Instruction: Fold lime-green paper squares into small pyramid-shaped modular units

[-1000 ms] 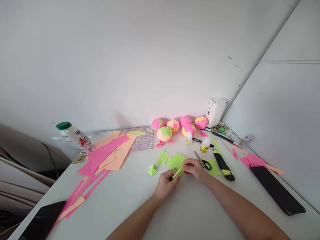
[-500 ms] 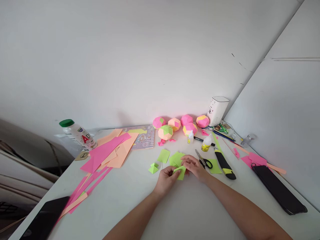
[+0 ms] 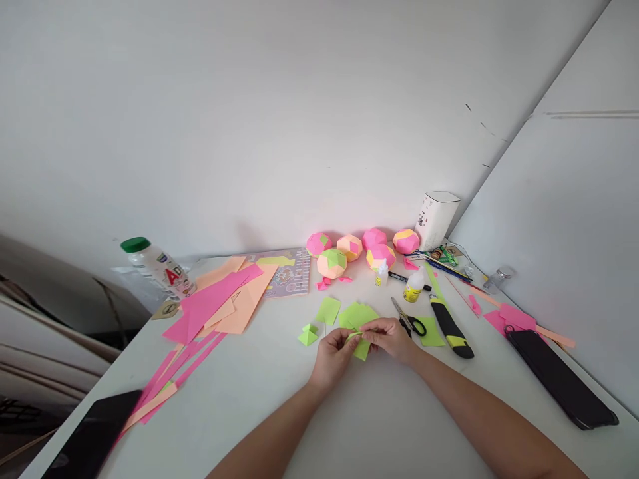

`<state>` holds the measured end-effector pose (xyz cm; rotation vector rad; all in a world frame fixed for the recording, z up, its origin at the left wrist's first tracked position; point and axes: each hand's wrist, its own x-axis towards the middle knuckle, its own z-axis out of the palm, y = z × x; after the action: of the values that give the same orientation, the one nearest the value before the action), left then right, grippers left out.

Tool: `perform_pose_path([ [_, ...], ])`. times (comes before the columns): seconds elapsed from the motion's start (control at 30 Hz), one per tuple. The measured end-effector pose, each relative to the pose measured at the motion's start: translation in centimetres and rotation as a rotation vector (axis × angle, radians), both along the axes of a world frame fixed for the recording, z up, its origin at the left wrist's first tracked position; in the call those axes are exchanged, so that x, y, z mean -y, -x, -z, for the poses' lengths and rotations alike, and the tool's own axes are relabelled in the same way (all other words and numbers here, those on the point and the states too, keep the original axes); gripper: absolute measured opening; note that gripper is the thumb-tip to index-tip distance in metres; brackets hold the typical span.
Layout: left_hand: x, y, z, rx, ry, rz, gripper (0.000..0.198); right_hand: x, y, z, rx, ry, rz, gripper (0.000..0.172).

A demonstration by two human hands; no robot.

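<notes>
My left hand (image 3: 333,356) and my right hand (image 3: 391,335) meet over the white table (image 3: 279,406), both pinching one small green paper square (image 3: 361,345) that is partly folded between the fingertips. Just behind the hands lies a loose pile of green squares (image 3: 358,314), with a single green square (image 3: 328,310) to its left. A small folded green paper unit (image 3: 308,334) sits on the table left of my left hand.
Several pink, peach and green paper balls (image 3: 349,247) line the wall. Scissors (image 3: 408,322), a utility knife (image 3: 450,327) and two glue bottles (image 3: 413,285) lie right of the hands. Pink and peach sheets (image 3: 219,303), a bottle (image 3: 154,267), a white cup (image 3: 435,219) and dark cases (image 3: 562,378) surround them.
The green square went from rolled between my fingers to opened out, then pinched together again between both hands. The view shifted slightly.
</notes>
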<state>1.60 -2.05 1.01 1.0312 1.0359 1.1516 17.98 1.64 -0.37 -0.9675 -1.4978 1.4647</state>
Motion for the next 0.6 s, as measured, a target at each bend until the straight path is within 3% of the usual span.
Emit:
perform_pose_path([
  [0.2,0.07,0.01,-0.57,0.078,0.000,0.075,0.029,-0.02,-0.03,0.08,0.005,0.020,-0.011,0.025],
  [0.6,0.07,0.09,-0.71,0.099,-0.011,0.094,0.030,-0.21,-0.19,0.32,0.010,0.025,-0.041,0.024],
])
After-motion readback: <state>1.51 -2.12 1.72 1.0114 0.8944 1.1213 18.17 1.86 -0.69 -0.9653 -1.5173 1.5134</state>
